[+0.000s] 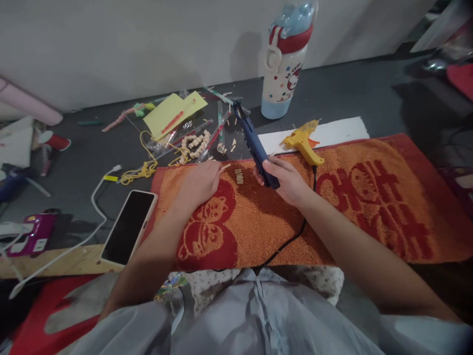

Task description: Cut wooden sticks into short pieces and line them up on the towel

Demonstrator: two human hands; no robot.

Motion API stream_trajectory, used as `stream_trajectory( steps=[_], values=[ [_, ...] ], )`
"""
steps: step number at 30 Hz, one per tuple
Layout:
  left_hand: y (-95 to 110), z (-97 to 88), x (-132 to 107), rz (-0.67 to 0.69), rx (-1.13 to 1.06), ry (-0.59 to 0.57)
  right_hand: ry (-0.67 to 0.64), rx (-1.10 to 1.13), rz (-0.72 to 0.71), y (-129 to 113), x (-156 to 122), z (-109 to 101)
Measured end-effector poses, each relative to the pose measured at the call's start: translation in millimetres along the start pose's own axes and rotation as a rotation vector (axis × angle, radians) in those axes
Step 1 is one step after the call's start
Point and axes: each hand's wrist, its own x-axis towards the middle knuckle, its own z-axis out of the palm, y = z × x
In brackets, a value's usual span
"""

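Observation:
My left hand rests on an orange-red towel, its fingers closed on a thin wooden stick that points right. A row of short cut wooden pieces lies on the towel between my hands. In my right hand is a long dark blue hand tool, held tilted with its far end up and to the left. That end has a curved opening; its exact kind is unclear. A yellow glue gun lies just beyond my right hand, its black cord running across the towel.
White card lies under the glue gun's nozzle, near a tall water bottle. Yellow paper, yellow yarn and joined wooden bits spread at back left. A phone and white cable lie left.

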Motion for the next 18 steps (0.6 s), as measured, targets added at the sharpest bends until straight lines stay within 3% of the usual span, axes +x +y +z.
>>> stream_trajectory(
  steps=[13, 18],
  values=[
    [5.6, 19.6, 10.3, 0.053, -0.058, 0.096, -0.003, 0.025, 0.01, -0.4, 0.5, 1.8],
    [7.4, 20.0, 13.2, 0.039, -0.025, 0.075, -0.004, 0.019, 0.008, 0.5, 1.0, 2.4]
  ],
)
